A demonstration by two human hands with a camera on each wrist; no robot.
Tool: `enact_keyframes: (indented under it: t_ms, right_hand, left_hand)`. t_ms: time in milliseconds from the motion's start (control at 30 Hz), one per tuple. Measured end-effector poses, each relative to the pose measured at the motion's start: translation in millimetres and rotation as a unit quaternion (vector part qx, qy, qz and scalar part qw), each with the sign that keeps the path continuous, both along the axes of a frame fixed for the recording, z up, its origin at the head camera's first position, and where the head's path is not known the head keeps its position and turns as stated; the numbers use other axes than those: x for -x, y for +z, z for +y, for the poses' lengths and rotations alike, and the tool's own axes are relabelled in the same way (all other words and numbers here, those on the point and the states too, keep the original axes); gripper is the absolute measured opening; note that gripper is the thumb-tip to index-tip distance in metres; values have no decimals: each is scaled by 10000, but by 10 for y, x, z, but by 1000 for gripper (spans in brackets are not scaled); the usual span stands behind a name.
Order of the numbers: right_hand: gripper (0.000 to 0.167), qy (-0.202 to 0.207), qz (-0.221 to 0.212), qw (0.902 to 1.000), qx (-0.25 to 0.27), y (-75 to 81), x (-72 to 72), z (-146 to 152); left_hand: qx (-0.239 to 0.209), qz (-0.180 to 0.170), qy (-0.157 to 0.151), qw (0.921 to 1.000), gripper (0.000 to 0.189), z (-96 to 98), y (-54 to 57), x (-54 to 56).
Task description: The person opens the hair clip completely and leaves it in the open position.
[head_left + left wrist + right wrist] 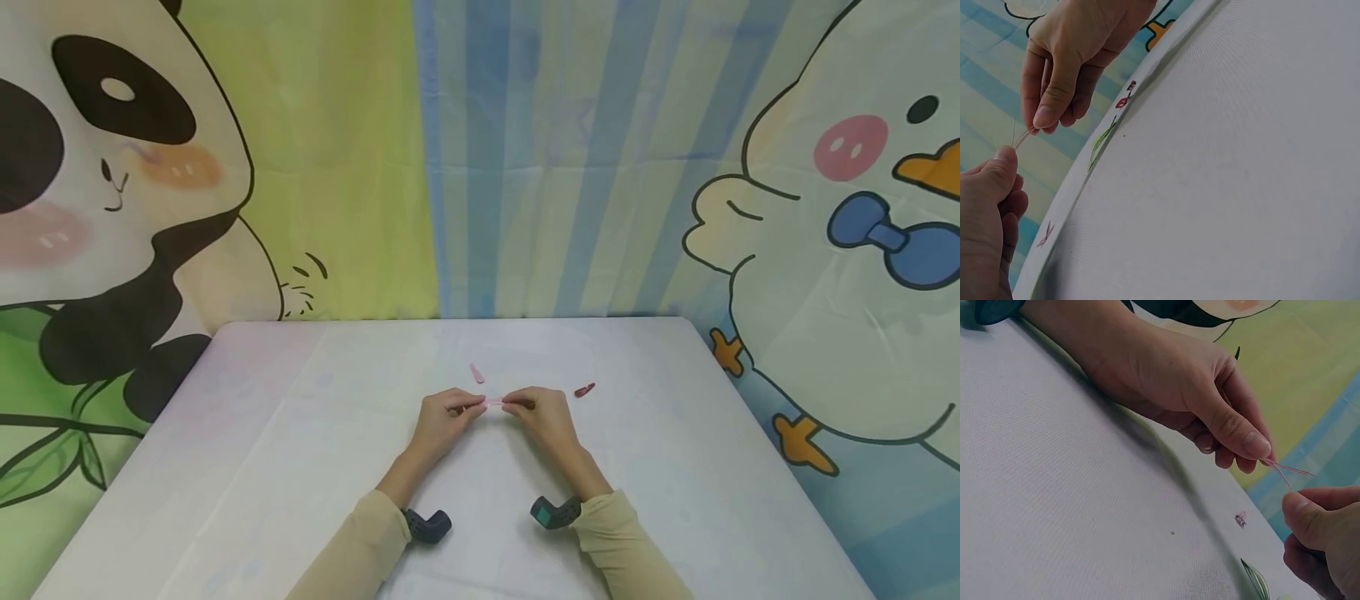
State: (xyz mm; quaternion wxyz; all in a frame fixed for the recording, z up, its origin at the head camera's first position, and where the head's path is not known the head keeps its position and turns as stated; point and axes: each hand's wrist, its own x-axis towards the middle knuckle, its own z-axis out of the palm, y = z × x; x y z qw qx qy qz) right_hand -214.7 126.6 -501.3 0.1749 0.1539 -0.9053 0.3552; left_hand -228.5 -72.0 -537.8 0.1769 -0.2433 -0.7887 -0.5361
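Note:
Over the table, both hands hold a thin pink snap hair clip (494,403) between them. Its narrow strips (1280,469) stand apart in the right wrist view, one with a free end. My left hand (444,421) pinches one end between thumb and forefinger. From the other side, the thumb and forefinger of my right hand (543,417) pinch a strip. The fingertips cover both gripped ends. Just beyond the hands lies another pink hair clip (477,373). A dark red hair clip (585,390) lies to the right of my right hand.
A white cloth covers the table (262,467). Behind it hangs a curtain (360,167) printed with a panda and a white bird. Each wrist wears a dark camera band (427,527).

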Motion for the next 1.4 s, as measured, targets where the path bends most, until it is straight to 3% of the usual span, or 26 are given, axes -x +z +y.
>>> enact_keyframes:
  t_ms: [333, 667, 1167, 1400]
  right_hand:
    - [8, -57, 179, 9998, 32, 4, 165, 132]
    - [7, -80, -114, 9999, -35, 6, 304, 258]
    - [7, -213, -195, 9990, -351, -45, 479, 431]
    - [7, -248, -243, 9982, -492, -60, 576, 489]
  left_hand:
    - [457, 485, 50, 9978, 13, 115, 39, 200]
    - [589, 413, 156, 9973, 12, 253, 1, 342]
    - [1138, 449, 378, 9918, 15, 466, -32, 548]
    - [1765, 365, 661, 9814, 15, 577, 16, 617]
